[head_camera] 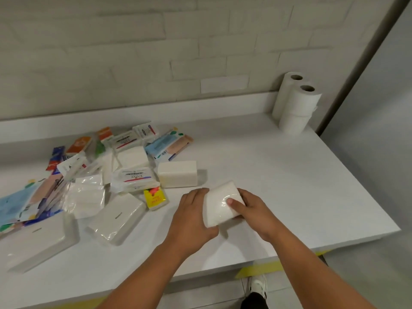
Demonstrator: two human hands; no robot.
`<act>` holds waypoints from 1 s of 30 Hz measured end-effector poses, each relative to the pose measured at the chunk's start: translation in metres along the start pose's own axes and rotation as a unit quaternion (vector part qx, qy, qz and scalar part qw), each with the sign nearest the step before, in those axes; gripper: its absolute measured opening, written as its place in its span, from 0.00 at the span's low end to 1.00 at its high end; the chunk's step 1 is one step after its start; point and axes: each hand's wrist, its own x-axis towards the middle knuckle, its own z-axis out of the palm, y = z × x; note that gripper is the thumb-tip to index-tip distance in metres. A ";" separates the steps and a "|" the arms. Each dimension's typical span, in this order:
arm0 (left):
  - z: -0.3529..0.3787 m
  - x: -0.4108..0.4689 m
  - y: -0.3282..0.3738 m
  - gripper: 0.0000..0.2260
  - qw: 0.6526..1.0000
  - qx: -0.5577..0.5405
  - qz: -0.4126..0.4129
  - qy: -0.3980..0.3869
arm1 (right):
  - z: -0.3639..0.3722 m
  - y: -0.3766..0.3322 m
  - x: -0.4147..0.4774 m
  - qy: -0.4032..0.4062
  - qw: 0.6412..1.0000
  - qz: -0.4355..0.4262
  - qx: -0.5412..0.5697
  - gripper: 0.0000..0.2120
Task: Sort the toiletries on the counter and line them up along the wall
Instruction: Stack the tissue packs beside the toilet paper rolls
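Both hands hold a white tissue pack (219,204) in clear wrap just above the white counter (289,186), near its front middle. My left hand (192,217) grips the pack's left side; my right hand (246,206) grips its right side with the thumb on top. To the left lies a jumbled pile of toiletries: a white tissue block (177,173), Dove soap packs (134,178), a yellow sachet box (155,198), flat white packs (118,219), and blue and peach pouches (168,146). Paper rolls (296,103) stand stacked against the wall at the back right.
A low ledge (156,112) runs along the brick wall behind the counter. The counter's right end stops at a grey panel (367,108). Yellow tape (258,269) marks the floor below the front edge, beside my shoe (258,286).
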 end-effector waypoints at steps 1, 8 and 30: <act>0.001 0.006 0.005 0.43 1.000 -0.015 0.014 -0.002 | -0.009 -0.002 0.002 -0.003 1.000 -0.003 0.028 0.17; 0.016 0.073 0.041 0.37 0.961 -0.248 -0.115 -0.037 | -0.078 -0.014 0.027 0.014 0.992 -0.017 0.125 0.16; 0.133 0.301 0.085 0.25 0.962 -0.179 -0.112 0.174 | -0.214 -0.021 0.234 0.157 0.981 -0.103 -0.057 0.15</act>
